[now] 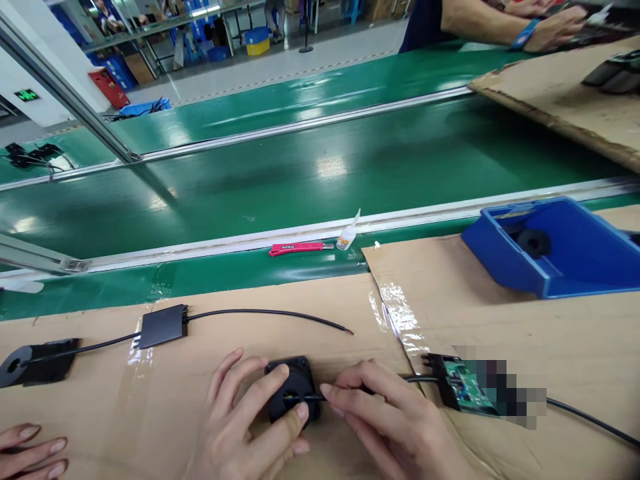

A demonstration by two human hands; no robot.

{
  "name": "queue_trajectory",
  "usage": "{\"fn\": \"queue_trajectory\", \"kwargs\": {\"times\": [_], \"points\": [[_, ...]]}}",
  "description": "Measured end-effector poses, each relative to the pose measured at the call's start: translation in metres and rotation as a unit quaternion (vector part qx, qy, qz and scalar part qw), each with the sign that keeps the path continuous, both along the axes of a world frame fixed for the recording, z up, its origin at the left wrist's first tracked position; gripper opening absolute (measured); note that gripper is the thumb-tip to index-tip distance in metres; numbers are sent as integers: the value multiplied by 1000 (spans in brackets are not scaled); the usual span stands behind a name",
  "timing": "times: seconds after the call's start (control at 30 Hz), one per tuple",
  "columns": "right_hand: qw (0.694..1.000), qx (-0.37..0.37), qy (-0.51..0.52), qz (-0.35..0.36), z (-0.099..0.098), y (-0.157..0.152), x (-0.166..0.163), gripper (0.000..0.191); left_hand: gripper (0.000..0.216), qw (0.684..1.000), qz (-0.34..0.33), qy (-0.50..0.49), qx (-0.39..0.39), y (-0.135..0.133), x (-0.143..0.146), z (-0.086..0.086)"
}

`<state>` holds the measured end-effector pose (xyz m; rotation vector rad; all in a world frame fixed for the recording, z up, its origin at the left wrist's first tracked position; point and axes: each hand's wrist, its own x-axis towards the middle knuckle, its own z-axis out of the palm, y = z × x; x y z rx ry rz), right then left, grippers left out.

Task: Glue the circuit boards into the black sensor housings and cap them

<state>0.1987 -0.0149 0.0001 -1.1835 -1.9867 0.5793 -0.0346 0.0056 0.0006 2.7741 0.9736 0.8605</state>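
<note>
My left hand [240, 427] grips a small black square part with a round hole [289, 383] on the cardboard-covered bench, thumb and fingers around it. My right hand [387, 423] pinches a thin black cable [420, 379] whose end points into that hole. The cable runs right to a green circuit board [463, 387]. Further left lies another assembled set: a flat black box with cable [163, 327] and a black ring part [30, 363].
A blue bin [560, 250] holding black ring parts stands at right. A red utility knife [296, 248] and a small glue bottle [347, 233] lie by the green conveyor belt [300, 173]. Another person's fingers [27, 453] rest bottom left; a co-worker's arm [505, 23] works top right.
</note>
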Motion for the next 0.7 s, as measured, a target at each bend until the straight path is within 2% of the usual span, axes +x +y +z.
{"fn": "queue_trajectory", "kwargs": {"times": [0.07,0.13,0.27,0.4,0.53,0.6,0.7], "points": [[1000,0,-7,2,2,1,0,25,33,1000,-17,24,8,-1,-2,-3],[1000,3,-13,4,4,1,0,25,40,1000,-17,24,7,-3,-1,-4],[1000,10,-13,2,1,2,-2,24,19,1000,-7,3,-15,1,7,0],[999,27,-21,-7,2,3,-2,26,21,998,-45,18,-34,10,11,3],[994,76,-54,-60,18,-9,3,24,26,990,-65,-13,-125,11,4,-7],[998,15,-52,-45,24,-21,5,24,30,983,-75,-58,-156,9,0,-15],[985,-169,-28,1,19,-36,0,26,35,980,-85,-116,-140,2,-3,-26]]}}
